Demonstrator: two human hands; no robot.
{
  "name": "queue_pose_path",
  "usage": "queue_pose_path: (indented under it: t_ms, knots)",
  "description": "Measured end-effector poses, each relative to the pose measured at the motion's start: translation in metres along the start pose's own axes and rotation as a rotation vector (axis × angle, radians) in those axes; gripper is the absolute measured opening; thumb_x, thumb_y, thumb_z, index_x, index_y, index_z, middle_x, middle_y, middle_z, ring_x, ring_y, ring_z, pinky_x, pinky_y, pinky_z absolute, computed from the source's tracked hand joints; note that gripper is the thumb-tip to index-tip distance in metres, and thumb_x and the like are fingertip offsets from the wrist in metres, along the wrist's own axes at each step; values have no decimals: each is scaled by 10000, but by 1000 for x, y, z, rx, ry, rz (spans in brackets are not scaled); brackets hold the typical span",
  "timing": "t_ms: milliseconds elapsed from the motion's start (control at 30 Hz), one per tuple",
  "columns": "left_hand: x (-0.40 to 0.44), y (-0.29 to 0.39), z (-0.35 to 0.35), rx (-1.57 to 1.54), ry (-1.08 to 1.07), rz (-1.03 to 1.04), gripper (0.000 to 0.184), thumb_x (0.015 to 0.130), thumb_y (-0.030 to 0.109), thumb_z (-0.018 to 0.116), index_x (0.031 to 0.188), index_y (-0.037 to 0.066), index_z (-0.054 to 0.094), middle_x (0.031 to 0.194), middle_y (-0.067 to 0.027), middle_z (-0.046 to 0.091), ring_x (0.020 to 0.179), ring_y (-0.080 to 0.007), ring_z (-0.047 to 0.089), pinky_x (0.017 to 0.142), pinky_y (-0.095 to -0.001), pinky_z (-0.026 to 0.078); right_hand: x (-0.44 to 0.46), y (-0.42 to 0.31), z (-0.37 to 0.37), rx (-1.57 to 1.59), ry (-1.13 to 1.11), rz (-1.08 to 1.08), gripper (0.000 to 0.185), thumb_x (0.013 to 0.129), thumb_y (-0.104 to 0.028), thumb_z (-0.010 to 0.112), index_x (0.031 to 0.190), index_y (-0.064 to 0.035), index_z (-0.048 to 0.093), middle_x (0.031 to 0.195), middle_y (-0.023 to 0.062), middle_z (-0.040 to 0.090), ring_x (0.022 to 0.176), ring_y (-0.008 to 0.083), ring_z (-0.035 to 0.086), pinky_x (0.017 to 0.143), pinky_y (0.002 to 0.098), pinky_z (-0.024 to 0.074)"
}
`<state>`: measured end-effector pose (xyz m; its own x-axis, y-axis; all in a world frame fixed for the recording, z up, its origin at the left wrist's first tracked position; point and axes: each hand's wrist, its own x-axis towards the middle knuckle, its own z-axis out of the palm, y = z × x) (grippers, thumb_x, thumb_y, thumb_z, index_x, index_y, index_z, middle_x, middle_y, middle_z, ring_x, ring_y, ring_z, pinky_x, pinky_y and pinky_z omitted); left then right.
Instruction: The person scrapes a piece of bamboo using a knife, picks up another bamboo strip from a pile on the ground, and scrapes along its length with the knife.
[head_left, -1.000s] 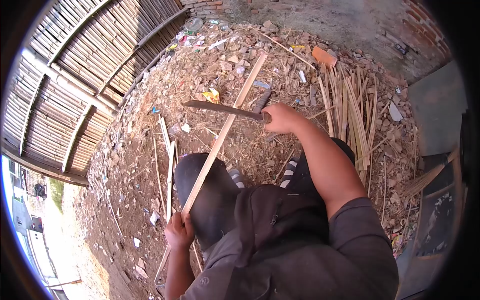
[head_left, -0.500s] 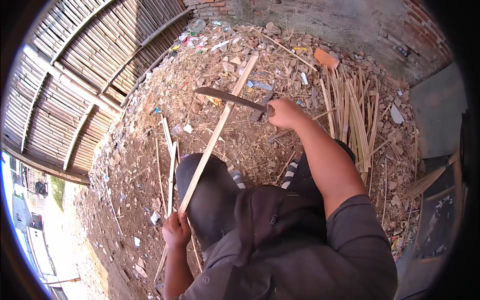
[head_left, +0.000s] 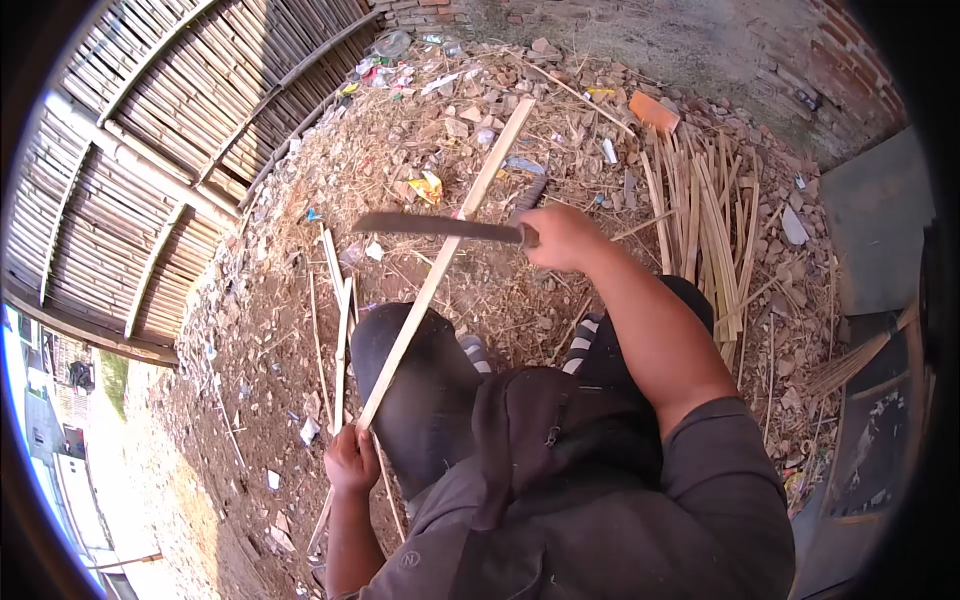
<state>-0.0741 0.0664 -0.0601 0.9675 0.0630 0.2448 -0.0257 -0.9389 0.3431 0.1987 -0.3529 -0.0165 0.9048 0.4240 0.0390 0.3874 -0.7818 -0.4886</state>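
Note:
A long pale bamboo strip point(head_left: 408, 329) slants up and away from my left hand point(head_left: 353, 462), whose fingers are wrapped round its near end. The strip passes above my left knee. My right hand point(head_left: 562, 238) is closed round the handle of a machete point(head_left: 425, 225), mostly hiding the handle. The dark blade points left and crosses the strip about midway along; I cannot tell if the edge is in the wood or only against it. A dark, ridged object point(head_left: 530, 195) lies on the ground just beyond my right hand.
On the right lies a pile of bamboo strips point(head_left: 700, 220). A few more strips point(head_left: 343, 340) rest left of my knee. Rubble and litter cover the ground, with an orange tile piece point(head_left: 653, 112) ahead. A bamboo fence point(head_left: 200, 110) and a brick wall point(head_left: 650, 55) stand around.
The machete has moved left and down along the strip toward me, its blade now more level. The strip's far end has shifted slightly right. My left hand stays in place.

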Motion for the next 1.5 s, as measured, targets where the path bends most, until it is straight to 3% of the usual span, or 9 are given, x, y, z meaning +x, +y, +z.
queue_pose_path:
  t_ms: [167,433,633,833,967,1133,1300,1400,1500]
  knots:
    - [3,-15,-8,-8,15,-6,304,1016,277,553,815,49,571,641,-203,567,590,-449,580,533,-529,438,8,32,-3,112,177,186,307,756,-196,717,1038,-76,713,846,178,707,820,380,698,740,479,555]
    - [7,-11,-5,-115,-18,31,315,1004,262,565,779,42,567,617,-190,546,551,-430,566,510,-488,414,-13,-18,-14,-207,33,-200,311,744,-226,733,1019,-91,678,840,175,708,789,388,693,722,485,550]
    - [-16,-35,-35,-139,-65,-11,413,1039,339,497,763,38,552,576,-159,517,530,-394,565,507,-461,413,9,74,-16,334,409,419,319,769,-233,733,987,-9,668,830,168,693,799,333,680,747,449,516]
    - [-24,-43,-21,-183,-63,8,423,1034,346,515,753,32,547,579,-139,514,517,-325,545,516,-427,406,5,56,-11,382,393,389,331,832,-269,749,1035,-13,697,899,157,717,858,318,695,775,420,526]
    - [-14,-34,-19,-213,-28,-66,372,1023,301,565,768,30,564,575,-119,516,503,-265,532,508,-397,401,10,58,-15,709,428,445,275,842,-243,784,980,-23,691,756,62,667,657,163,615,629,369,488]
    - [34,-19,-34,-149,206,-52,401,1046,327,553,764,42,540,583,-62,492,533,-168,460,511,-367,366,5,46,-19,882,456,433,266,873,-260,779,927,-36,646,724,35,627,630,152,604,595,341,473]
    - [105,-4,-52,-746,380,-170,339,1060,359,452,863,99,545,611,44,405,542,-74,351,494,-271,251,9,40,-8,811,418,281,288,885,-293,782,891,-39,645,745,35,638,640,147,612,616,330,489]
    - [159,17,-62,-1014,482,-166,249,1067,300,441,1011,90,562,757,26,498,617,-49,412,526,-210,304,8,25,-5,837,408,147,213,914,-224,766,931,-52,641,731,7,620,590,98,562,563,298,448]
    - [209,59,-71,-1011,468,30,141,1065,195,479,1058,72,547,818,15,537,652,-57,451,596,-213,376,5,20,-4,822,355,104,268,892,-290,780,943,-48,676,823,52,686,749,155,639,705,337,499]
